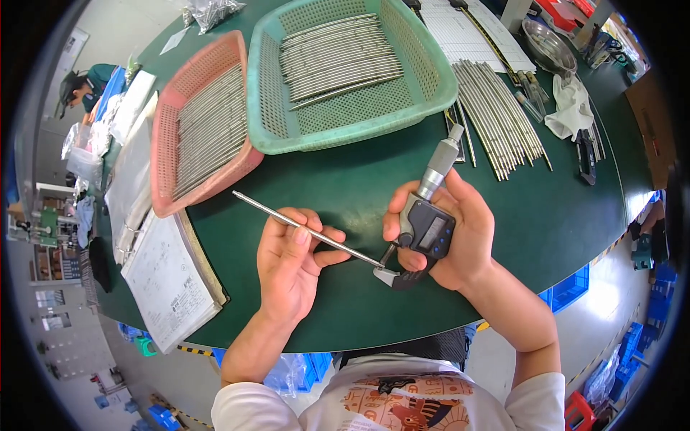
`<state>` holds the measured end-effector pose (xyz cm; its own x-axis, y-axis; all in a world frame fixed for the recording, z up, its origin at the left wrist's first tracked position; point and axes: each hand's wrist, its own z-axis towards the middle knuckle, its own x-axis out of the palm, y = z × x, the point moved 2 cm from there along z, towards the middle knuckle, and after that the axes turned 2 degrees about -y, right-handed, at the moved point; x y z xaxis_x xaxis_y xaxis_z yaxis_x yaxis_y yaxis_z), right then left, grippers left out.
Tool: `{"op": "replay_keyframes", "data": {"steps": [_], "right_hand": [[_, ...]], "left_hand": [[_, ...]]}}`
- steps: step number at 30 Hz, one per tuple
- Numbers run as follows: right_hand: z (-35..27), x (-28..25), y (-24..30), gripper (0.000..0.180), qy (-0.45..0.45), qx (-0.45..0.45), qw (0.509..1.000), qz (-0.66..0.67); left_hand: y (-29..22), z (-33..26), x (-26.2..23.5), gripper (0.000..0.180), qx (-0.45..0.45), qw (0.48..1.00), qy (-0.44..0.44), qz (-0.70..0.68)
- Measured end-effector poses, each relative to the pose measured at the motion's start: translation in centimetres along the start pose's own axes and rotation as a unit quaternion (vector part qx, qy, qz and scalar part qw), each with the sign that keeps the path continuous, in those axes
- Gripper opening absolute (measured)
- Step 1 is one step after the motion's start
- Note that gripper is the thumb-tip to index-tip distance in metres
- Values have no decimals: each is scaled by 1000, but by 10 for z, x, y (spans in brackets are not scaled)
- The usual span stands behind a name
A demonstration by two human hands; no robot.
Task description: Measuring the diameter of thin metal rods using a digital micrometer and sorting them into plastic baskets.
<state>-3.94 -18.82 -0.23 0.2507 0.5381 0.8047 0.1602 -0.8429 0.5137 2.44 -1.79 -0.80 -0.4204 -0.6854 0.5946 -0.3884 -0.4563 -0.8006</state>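
My left hand (291,262) pinches a slim metal rod (267,210) between thumb and fingers. The rod slants down to the right, and its lower end lies at the jaw of a digital micrometer (430,224). Whether the jaw touches the rod on both sides I cannot tell. My right hand (463,237) is wrapped round the micrometer, whose grey thimble points up and away; its small display faces up. Beyond the hands, a green basket (345,138) and a pink basket (208,194) each hold many similar rods.
More rods (499,118) lie side by side at the right, near a white cloth (570,108), a black-handled knife (586,158) and a metal bowl (548,47). A paper binder (172,280) lies at the table's left edge. Another person (86,90) bends over at the far left.
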Motion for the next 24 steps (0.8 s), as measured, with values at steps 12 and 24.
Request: {"op": "replay_keyframes", "data": {"steps": [12, 24], "right_hand": [[-2, 2, 0, 56, -18, -4, 999, -33], [-1, 4, -2, 58, -24, -15, 998, -61]], "left_hand": [[-1, 0, 3, 15, -11, 999, -24, 19], [2, -3, 4, 25, -13, 991, -64, 120]]}}
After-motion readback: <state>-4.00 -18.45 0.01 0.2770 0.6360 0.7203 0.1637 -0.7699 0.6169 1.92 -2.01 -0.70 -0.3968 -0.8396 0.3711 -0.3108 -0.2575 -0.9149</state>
